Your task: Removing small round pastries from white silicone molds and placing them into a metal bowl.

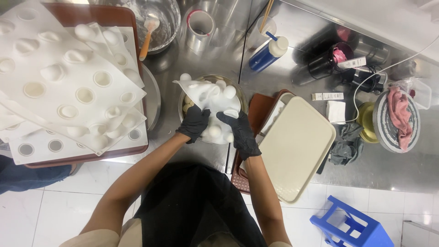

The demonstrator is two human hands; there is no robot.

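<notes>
Both my hands wear black gloves and grip a white silicone dome mould (211,98), bent and turned over above a round metal bowl (243,101). My left hand (194,122) clutches the mould's near left edge. My right hand (240,131) squeezes its near right side, pressing on the domes. Pale round pieces (187,106) lie in the bowl under the mould.
Several white silicone moulds (68,77) are piled on a brown tray (91,16) at the left. A cream tray (295,146) lies at the right on another brown tray. At the back stand a mixing bowl with a spatula (147,34), a tape roll (200,25) and a blue bottle (267,54). A blue stool (350,226) is on the floor.
</notes>
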